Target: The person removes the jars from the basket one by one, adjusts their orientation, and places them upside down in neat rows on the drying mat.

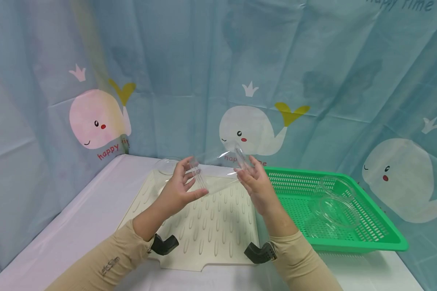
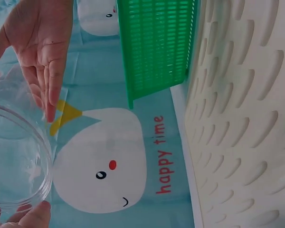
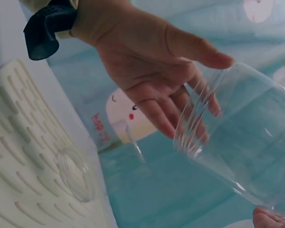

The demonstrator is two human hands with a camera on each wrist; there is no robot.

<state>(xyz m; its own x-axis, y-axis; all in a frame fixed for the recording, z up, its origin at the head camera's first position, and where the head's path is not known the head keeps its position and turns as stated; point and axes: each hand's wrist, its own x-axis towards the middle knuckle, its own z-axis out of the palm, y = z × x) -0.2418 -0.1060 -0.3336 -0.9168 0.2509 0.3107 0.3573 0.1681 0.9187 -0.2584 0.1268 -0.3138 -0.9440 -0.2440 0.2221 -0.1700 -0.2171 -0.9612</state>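
A clear, see-through jar (image 1: 218,167) is held tilted above the mat, between both hands. My left hand (image 1: 178,186) grips its ridged, threaded end; in the right wrist view that hand (image 3: 137,71) has its thumb on the rim and its fingers on the opposite side. Around the jar's other end are the thumb and fingers of my right hand (image 1: 256,184). The left wrist view shows the right hand (image 2: 40,38) with long, nearly straight fingers beside the jar (image 2: 19,156). Nothing shows inside the jar.
Below lies a cream ribbed mat (image 1: 211,226) on a white-covered table (image 1: 69,210). Another clear jar (image 1: 167,166) stands on the mat's far left. At right, a green basket (image 1: 378,238) contains several clear jars (image 1: 338,212). A blue whale-print curtain (image 1: 182,81) hangs behind.
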